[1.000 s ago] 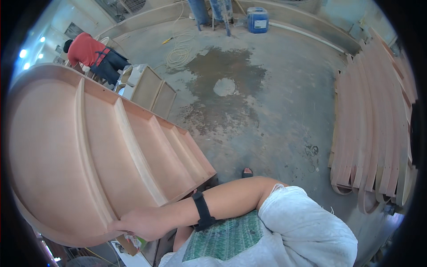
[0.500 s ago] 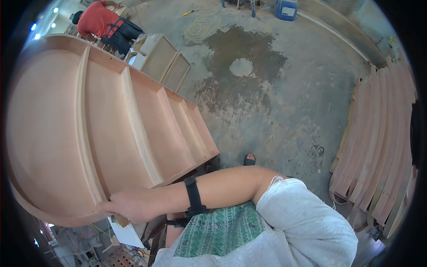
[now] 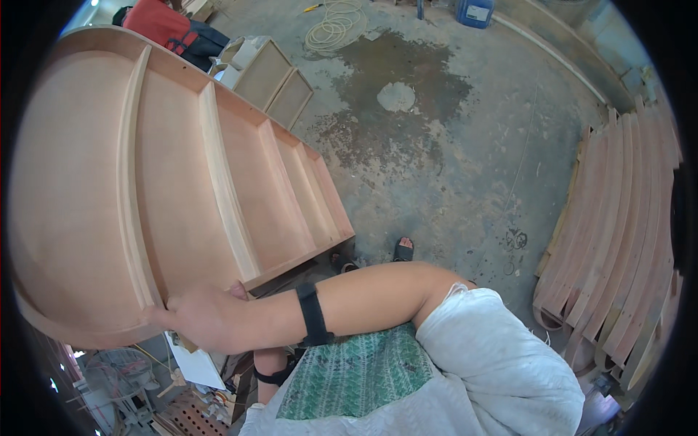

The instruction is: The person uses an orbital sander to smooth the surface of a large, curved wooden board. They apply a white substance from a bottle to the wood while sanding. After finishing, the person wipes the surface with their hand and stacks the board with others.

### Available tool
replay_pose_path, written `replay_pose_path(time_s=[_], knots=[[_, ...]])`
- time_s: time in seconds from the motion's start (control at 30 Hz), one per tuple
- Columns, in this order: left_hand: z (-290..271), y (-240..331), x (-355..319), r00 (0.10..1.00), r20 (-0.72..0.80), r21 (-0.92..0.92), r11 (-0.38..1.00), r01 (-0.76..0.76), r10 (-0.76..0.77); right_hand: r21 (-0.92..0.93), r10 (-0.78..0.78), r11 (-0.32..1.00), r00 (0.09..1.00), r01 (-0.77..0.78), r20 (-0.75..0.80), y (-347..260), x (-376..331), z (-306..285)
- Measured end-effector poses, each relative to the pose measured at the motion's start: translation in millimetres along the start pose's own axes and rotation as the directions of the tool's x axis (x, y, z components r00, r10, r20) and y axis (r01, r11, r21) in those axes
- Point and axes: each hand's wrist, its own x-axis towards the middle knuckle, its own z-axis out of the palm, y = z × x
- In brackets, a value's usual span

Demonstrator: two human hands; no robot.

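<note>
A large shallow wooden panel [image 3: 182,203] with a rounded left end, a raised rim and several cross ribs lies on my left. My right arm reaches across my body, and my right hand [image 3: 200,316] is curled at the near rim, by the end of a curved rib [image 3: 129,174]. Motion blurs it slightly; its fingertips and anything under them are hidden. Just beyond that forearm, a digit of my left hand [image 3: 238,290] shows over the panel's near edge, gripping it. The rest of that hand is hidden behind the right arm.
Curved reddish boards [image 3: 611,232] stand stacked at the right. A person in a red top [image 3: 156,25] is at the far left, near boxy wooden pieces [image 3: 265,80]. A coiled hose [image 3: 334,25], a wet floor patch [image 3: 400,69] and a blue jug [image 3: 475,12] lie farther off.
The view has shifted, so the panel and the person sit higher in the picture. A digit of my left hand now shows at the panel's edge. My right hand stays by the rim.
</note>
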Motion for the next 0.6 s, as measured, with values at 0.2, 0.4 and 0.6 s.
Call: replay_pose_path(time_s=[0.2,0.4,0.6], knots=[[-37,3,-10,0.997,-0.036,0.05,0.997,-0.059,0.061,0.051,0.119,0.991,0.988,-0.124,0.097,-29,-15,29],[-41,8,-22,0.984,-0.085,0.134,0.98,-0.144,0.156,0.04,-0.127,0.991,0.991,0.126,0.03,-10,-33,46],[-72,-1,9,0.976,-0.188,0.166,0.983,-0.075,0.106,-0.221,-0.044,0.969,0.8,-0.112,-0.598,114,-74,-115]])
